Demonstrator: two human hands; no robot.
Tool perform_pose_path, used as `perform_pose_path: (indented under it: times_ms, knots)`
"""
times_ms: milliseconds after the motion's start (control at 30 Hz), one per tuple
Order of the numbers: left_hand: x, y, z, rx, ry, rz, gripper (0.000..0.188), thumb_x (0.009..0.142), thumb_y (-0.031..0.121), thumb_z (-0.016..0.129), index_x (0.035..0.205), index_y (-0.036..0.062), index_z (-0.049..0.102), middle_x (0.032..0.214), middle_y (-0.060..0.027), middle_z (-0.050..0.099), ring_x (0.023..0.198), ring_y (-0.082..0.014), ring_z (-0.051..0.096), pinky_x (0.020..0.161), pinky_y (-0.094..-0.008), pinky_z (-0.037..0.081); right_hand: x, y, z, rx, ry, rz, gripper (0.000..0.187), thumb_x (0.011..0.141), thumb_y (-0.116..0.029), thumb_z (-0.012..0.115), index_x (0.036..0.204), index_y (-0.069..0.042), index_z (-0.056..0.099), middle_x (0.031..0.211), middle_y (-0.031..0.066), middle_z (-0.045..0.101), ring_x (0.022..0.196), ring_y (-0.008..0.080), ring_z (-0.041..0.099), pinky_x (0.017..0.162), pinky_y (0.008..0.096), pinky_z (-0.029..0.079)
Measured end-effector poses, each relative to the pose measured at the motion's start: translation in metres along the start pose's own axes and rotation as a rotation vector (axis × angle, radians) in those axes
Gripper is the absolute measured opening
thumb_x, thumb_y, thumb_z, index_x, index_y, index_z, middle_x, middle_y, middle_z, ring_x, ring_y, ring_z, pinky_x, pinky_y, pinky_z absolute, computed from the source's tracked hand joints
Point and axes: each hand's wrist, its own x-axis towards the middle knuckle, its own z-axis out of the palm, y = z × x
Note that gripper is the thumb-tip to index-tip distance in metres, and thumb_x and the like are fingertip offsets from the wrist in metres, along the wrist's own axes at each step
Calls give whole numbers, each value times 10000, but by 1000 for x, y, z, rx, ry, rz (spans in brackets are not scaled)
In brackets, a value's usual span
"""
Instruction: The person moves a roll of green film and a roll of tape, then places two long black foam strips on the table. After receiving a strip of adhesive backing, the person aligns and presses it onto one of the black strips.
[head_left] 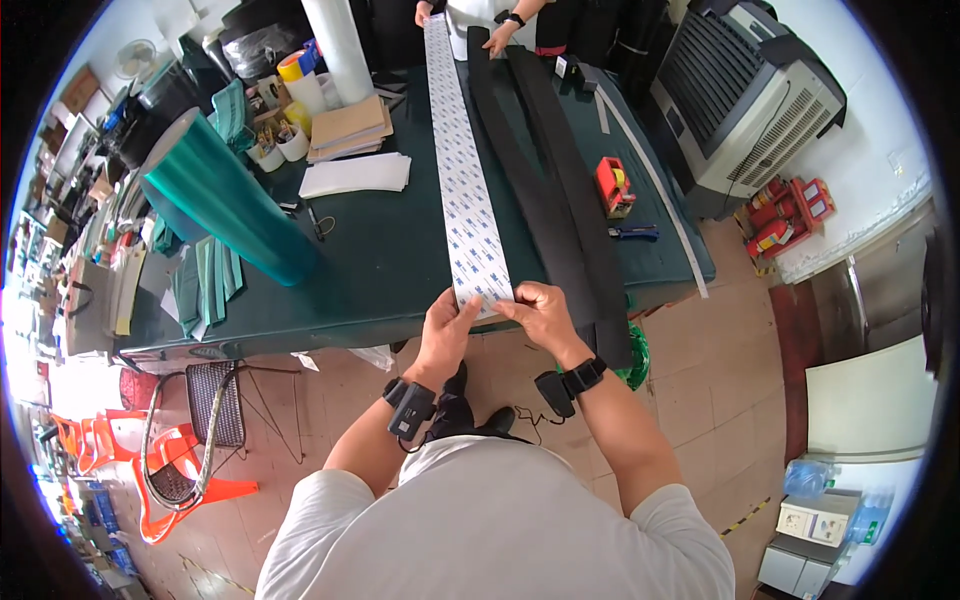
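A long white strip with blue print stretches along the table from the far edge to my hands. My left hand pinches its near left corner. My right hand grips the near right corner, thumb on top. At the far end, a co-worker's hand holds the strip's other end, while their other hand touches a black strip. A second black strip lies to its right. The near ends of the black strips hang over the table edge beside my right hand.
On the green table stand a teal film roll, white sheets, a red tape dispenser, a blue-handled cutter and a long pale strip. An air cooler is at right, a chair at left.
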Motion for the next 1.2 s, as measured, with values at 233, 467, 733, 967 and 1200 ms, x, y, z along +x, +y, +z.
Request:
perform_pose_path:
  times_ms: [233, 467, 733, 967, 1200]
  knots:
    - [1, 1, 1, -19, 26, -8, 290, 1010, 71, 578, 1269, -52, 535, 1216, -86, 657, 1097, -127, 609, 987, -287, 469, 2, 1, -1, -90, 17, -51, 357, 830, -199, 833, 658, 8, 598, 609, 21, 523, 573, 56, 434, 496, 288, 332]
    - [-2, 8, -3, -31, -123, -38, 373, 969, -24, 578, 1328, -50, 481, 1289, -116, 626, 1190, -171, 600, 1068, -341, 453, 4, 13, -9, -212, -41, -103, 345, 819, -209, 843, 680, 14, 621, 635, 66, 588, 555, 69, 484, 495, 298, 393]
    - [-13, 17, -1, -11, -184, 55, 419, 934, -65, 597, 1334, -52, 475, 1333, -115, 595, 1219, -173, 580, 1071, -336, 446, 4, -7, 7, 188, -93, 105, 316, 840, -193, 811, 1036, 15, 677, 911, 68, 714, 782, 128, 654, 712, 305, 531]
    - [-17, -1, -18, 353, -282, 69, 487, 892, -96, 605, 1360, -20, 492, 1265, -97, 626, 1192, -156, 582, 1035, -325, 454, 33, -23, 3, 764, -78, 781, 396, 894, -225, 748, 1200, 4, 645, 1113, 82, 705, 1026, 166, 665, 912, 374, 524]
    - [-7, -6, -21, 654, -282, 319, 459, 863, -72, 644, 1308, 17, 570, 1220, -111, 640, 1130, -155, 600, 979, -318, 476, 23, 10, 16, 588, 102, 592, 375, 889, -280, 756, 1071, 41, 689, 976, 95, 738, 842, 175, 699, 770, 318, 554]
